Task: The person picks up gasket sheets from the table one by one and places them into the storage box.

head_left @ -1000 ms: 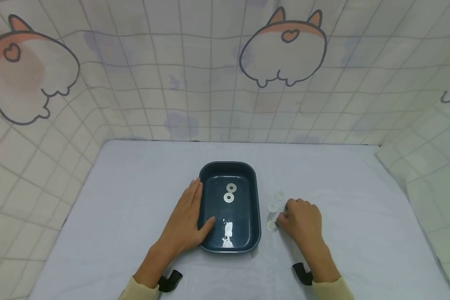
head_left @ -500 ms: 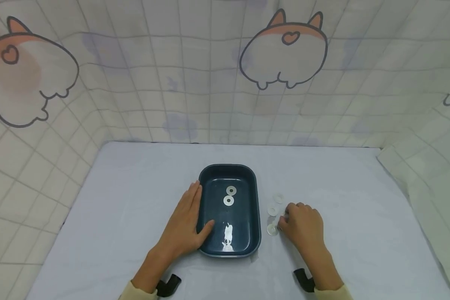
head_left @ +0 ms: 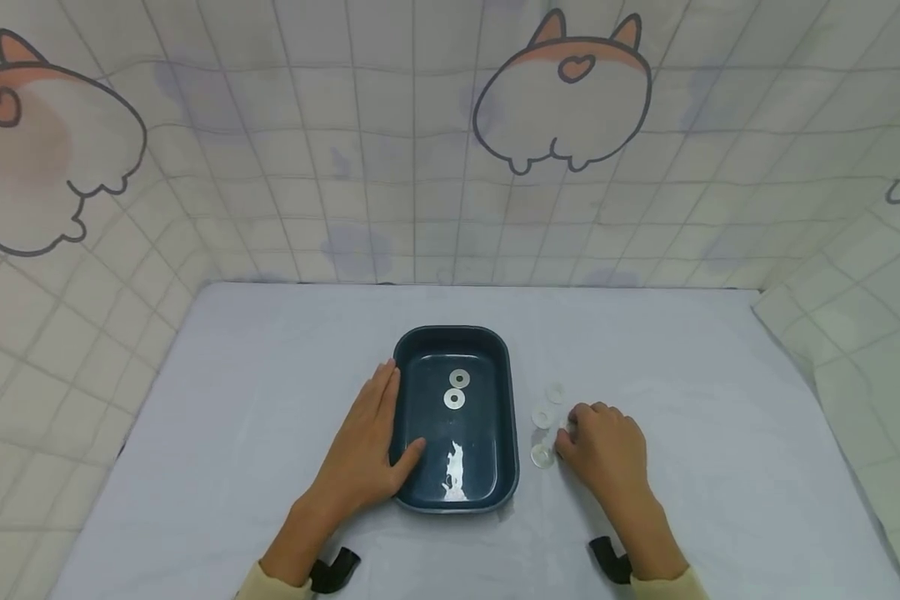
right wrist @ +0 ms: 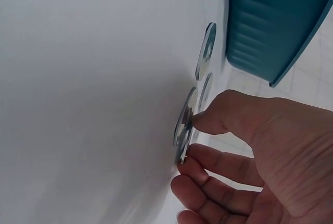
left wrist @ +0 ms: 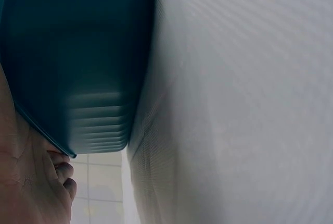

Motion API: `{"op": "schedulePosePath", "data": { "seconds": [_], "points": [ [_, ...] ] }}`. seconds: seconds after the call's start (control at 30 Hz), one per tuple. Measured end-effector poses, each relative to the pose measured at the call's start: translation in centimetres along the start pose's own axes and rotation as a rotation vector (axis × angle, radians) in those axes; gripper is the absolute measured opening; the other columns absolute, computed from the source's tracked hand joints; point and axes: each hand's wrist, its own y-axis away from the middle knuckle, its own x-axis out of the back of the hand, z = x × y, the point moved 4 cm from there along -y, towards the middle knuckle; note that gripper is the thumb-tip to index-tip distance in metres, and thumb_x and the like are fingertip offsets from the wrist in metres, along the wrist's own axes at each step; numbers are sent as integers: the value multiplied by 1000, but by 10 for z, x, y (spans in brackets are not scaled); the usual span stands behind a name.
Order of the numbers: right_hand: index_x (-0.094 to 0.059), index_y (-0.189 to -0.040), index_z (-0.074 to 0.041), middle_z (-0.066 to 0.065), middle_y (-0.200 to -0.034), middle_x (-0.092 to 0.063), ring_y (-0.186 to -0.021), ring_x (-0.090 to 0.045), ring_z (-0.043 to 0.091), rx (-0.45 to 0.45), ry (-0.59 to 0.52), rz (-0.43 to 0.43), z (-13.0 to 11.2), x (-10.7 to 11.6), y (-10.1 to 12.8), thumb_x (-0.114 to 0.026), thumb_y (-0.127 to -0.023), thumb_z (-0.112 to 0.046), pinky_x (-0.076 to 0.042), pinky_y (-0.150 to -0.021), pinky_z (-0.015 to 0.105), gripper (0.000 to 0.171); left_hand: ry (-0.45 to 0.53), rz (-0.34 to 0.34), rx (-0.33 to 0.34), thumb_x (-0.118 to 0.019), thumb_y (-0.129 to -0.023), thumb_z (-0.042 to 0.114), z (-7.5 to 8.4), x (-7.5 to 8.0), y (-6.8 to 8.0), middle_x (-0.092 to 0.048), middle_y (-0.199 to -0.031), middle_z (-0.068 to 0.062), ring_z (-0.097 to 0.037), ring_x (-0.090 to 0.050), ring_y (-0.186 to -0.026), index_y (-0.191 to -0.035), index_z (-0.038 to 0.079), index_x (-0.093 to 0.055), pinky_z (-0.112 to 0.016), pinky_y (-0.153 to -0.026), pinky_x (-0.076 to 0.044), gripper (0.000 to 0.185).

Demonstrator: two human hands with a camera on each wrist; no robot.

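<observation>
A dark teal tray (head_left: 498,417) sits mid-table with two metal washers (head_left: 456,389) lying inside it. My left hand (head_left: 378,433) rests flat against the tray's left wall (left wrist: 78,52), fingers straight and the thumb hooked over the rim. To the right of the tray several washers (head_left: 543,415) lie on the cloth. My right hand (head_left: 570,433) is at them. In the right wrist view its thumb and forefinger pinch one washer (right wrist: 183,127), tipped up on edge. Two other washers (right wrist: 206,52) lie between it and the tray (right wrist: 276,21).
A pale cloth covers the table (head_left: 270,400), with a checked curtain (head_left: 420,167) hanging round the back and sides. Black wrist straps (head_left: 333,571) show at both cuffs.
Both hands have stayed where they were; only the head view has shifted slightly. The right hand's fingers remain on the washer beside the tray.
</observation>
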Motion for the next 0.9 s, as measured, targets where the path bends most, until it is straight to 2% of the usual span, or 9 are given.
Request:
{"op": "schedulePosePath", "data": {
  "seconds": [0.37, 0.67, 0.9],
  "points": [
    [-76, -87, 4, 18, -74, -70, -62, -57, 27, 52, 22, 30, -5, 2, 0, -81, -80, -11, -47, -55, 39, 17, 1, -2, 3, -60, -99, 52, -1, 0, 2, -7, -181, -8, -26, -13, -169, -171, 6, -11, -48, -136, -23, 99],
    [-77, -83, 3, 17, -69, -68, -58, -53, 23, 59, 12, 71, -3, -1, -1, -82, -78, -9, -43, -52, 35, 14, 1, 2, 1, -61, -99, 51, 0, -1, 0, -8, -181, -9, -27, -14, -169, -170, 5, -12, -49, -136, -23, 98],
    [-79, -89, 2, 19, -81, -75, -67, -67, 31, 77, -1, 62, -2, 0, 2, -83, -81, -10, -56, -58, 42, 15, 2, -17, 8, -59, -100, 52, 0, -1, 0, -6, -181, -9, -27, -13, -169, -170, 5, -11, -47, -137, -21, 97]
  ]
}}
